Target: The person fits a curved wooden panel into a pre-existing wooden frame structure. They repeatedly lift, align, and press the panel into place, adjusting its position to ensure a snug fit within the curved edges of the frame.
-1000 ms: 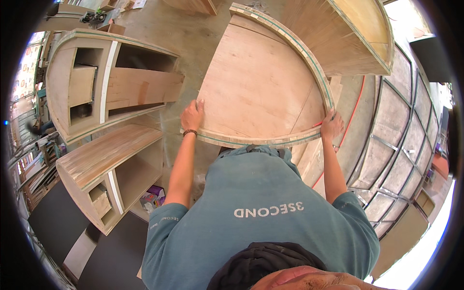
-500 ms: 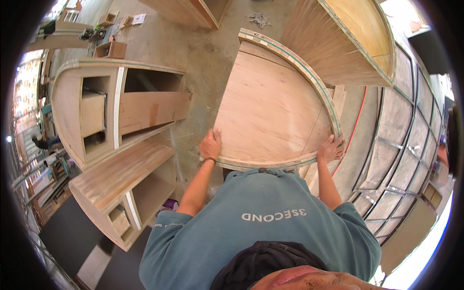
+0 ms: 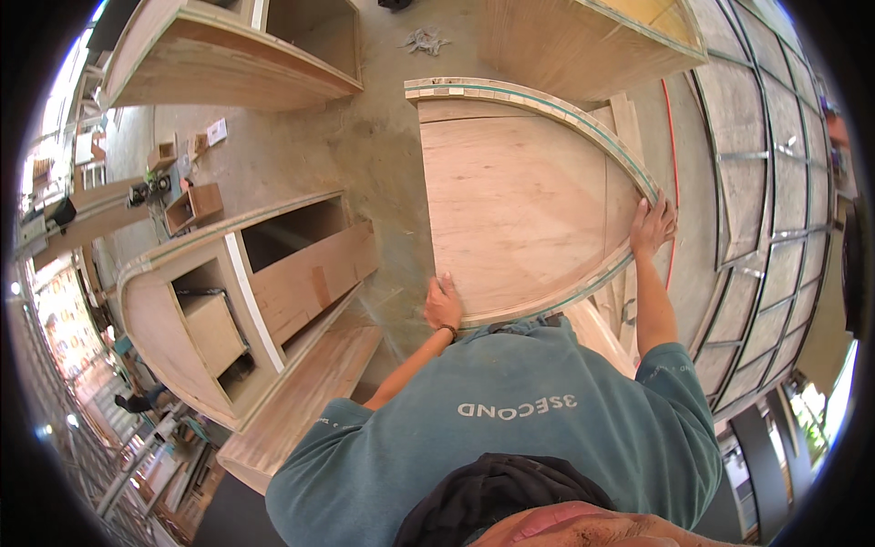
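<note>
A curved plywood panel with a thick raised rim lies in front of my body, its straight side to the left and its rounded tip to the right. A green line runs along the layered rim. My left hand is closed on the panel's near left corner, fingers over the edge and thumb on the face; a dark bracelet circles that wrist. My right hand grips the rim at the rounded tip, with fingers laid across it. What supports the panel from below is hidden.
Wooden cabinets with open compartments stand at left and far left; another plywood cabinet is beyond the panel. A red hose runs along the floor beside a metal-framed grid. Planks lie under the panel's right side.
The panel has turned counterclockwise in view, its far end swinging left. My left hand has shifted right and my right hand farther away. The surroundings have also rotated with my turning view.
</note>
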`<state>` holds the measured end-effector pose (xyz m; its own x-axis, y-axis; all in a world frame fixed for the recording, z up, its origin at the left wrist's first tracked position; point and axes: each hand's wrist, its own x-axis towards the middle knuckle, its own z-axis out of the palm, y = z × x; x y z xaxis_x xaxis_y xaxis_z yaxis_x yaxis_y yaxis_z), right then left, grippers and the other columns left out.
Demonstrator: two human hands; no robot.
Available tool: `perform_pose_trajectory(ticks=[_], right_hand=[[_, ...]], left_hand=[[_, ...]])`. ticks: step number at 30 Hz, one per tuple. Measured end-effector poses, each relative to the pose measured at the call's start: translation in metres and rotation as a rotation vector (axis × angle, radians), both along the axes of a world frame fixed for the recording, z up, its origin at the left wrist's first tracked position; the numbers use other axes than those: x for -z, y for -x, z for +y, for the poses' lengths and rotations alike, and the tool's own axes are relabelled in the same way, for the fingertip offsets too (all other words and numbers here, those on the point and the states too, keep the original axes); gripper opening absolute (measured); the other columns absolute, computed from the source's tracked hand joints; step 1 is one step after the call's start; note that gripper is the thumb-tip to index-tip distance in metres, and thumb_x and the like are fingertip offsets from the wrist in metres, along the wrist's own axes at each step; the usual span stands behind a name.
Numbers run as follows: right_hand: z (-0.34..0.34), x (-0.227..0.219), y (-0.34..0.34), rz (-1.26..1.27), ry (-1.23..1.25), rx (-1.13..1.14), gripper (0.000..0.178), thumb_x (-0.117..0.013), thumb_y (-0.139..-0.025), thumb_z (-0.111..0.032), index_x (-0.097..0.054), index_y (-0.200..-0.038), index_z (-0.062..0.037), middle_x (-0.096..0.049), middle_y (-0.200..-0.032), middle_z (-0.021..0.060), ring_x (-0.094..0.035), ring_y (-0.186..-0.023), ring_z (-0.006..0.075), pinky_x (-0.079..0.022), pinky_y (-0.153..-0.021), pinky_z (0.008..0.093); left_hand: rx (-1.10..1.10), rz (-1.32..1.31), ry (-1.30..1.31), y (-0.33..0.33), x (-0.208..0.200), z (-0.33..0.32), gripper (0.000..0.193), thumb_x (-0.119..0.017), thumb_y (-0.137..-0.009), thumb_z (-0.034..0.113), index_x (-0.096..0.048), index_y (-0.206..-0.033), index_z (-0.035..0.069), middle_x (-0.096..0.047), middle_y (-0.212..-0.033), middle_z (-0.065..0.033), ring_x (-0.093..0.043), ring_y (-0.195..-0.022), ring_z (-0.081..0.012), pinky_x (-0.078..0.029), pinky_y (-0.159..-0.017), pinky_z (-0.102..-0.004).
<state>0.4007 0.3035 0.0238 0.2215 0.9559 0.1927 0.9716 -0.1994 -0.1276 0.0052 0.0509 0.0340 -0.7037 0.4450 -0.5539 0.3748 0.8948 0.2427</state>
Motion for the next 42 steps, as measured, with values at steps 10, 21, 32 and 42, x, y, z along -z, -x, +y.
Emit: perform_pose_trajectory(ticks=[10,21,32,42], right_hand=[[-0.002,0.005,-0.006,-0.002,-0.047,0.043,0.054,-0.054,-0.098,-0.046,-0.047,-0.147,-0.0243,-0.047,-0.143,0.0149,-0.041,-0.135,0.0343,-0.018,-0.115,0.0593],[0.000,0.009,-0.018,0.093,-0.122,0.026,0.051,-0.052,-0.099,-0.045,-0.049,-0.146,-0.0249,-0.048,-0.144,0.0117,-0.041,-0.138,0.0316,-0.019,-0.116,0.0522],[-0.010,0.024,-0.027,0.155,-0.193,0.021,0.047,-0.053,-0.099,-0.041,-0.054,-0.142,-0.0205,-0.049,-0.146,0.0096,-0.042,-0.138,0.0297,-0.022,-0.115,0.0494],[-0.019,0.027,-0.017,0.042,-0.259,0.073,0.047,-0.050,-0.101,-0.044,-0.054,-0.141,-0.0193,-0.046,-0.146,0.0121,-0.039,-0.138,0.0326,-0.024,-0.113,0.0526]], left_hand=[[0.003,-0.108,-0.141,0.012,0.017,-0.018,0.062,-0.045,-0.100,0.058,-0.066,-0.123,0.004,-0.070,-0.107,-0.0239,-0.065,-0.101,-0.0422,-0.049,-0.087,-0.0494],[0.118,-0.242,-0.401,0.030,0.047,-0.009,0.052,-0.053,-0.102,0.044,-0.060,-0.120,-0.004,-0.066,-0.111,-0.0267,-0.061,-0.100,-0.0393,-0.047,-0.088,-0.0446],[0.142,-0.129,-0.211,0.041,0.040,0.077,0.092,-0.037,-0.096,0.072,-0.048,-0.140,-0.009,-0.048,-0.144,-0.0316,-0.044,-0.136,-0.0435,-0.033,-0.114,-0.0462],[0.289,-0.166,-0.387,0.084,0.043,0.112,0.052,-0.069,-0.093,0.040,-0.064,-0.113,-0.007,-0.062,-0.106,-0.0156,-0.059,-0.092,-0.0231,-0.047,-0.084,-0.0354]])
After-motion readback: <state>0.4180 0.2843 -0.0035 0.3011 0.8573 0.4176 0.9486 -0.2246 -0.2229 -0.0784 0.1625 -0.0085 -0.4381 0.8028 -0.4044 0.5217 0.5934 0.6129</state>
